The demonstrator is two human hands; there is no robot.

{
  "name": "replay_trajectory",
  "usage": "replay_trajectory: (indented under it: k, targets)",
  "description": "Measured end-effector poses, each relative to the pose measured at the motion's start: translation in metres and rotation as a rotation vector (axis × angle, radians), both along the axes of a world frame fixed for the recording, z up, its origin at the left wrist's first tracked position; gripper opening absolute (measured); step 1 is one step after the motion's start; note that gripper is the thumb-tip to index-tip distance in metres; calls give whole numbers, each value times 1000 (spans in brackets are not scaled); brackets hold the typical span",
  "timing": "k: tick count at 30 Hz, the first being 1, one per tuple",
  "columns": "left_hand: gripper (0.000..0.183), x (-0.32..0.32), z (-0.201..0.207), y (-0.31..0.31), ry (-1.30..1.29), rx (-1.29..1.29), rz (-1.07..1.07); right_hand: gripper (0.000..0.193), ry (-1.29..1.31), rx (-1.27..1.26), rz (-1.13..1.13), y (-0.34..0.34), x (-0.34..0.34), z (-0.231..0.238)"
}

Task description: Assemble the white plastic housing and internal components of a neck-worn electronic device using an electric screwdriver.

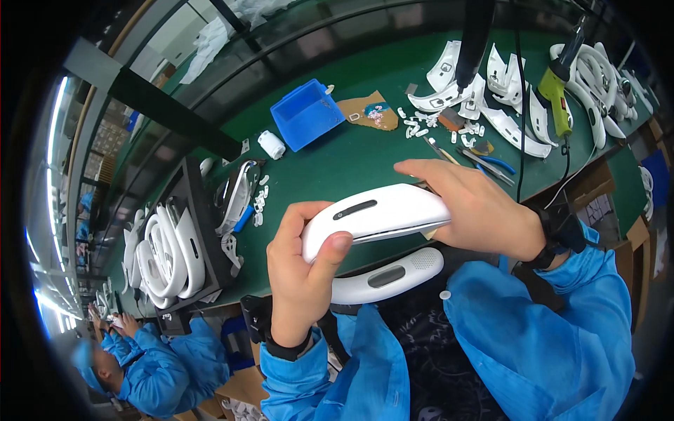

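A: How're our fingers set?
B: L hand (295,270) grips the white curved shell (400,203) at its left end, thumb bent across the near face, the rest round the back. R hand (484,210) is wrapped over the right end, index finger stretched along the top; can't tell re: its hidden fingertips.
A: And the shell?
B: Centre of frame, held up between our hands, dark slot (356,209) facing us.
A: How do we do this well?
B: IMO even pressure at both ends, no twisting, thumb off the slot. A thin dark seam (397,232) shows along the lower edge, so we should check it's even & mind pinched skin.
A: Nearby?
B: 2nd white piece (414,272) just below, lower centre; pliers (497,165), upper right; blue bin (317,133), upper centre. Watch we don't knock the 2nd piece, prob. scratches easily.
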State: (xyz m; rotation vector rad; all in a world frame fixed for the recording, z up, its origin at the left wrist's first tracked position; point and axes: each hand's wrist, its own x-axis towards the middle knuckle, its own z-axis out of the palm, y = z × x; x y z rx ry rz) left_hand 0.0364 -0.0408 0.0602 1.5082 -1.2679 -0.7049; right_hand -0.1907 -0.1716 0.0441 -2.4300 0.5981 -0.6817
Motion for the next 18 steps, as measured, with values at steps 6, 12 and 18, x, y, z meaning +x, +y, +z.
replay_trajectory:
  k: [6, 12, 18]
  targets:
    - [48, 4, -7, 4, 128, 107, 2, 71, 39, 142, 61, -2, 1, 8]
    - [47, 2, -16, 6, 252, 65, -26, 78, 73, 382, 98, -1, -4, 25]
    - [59, -6, -22, 5, 209, 60, 36, 73, 20, 470, 129, -6, -5, 26]
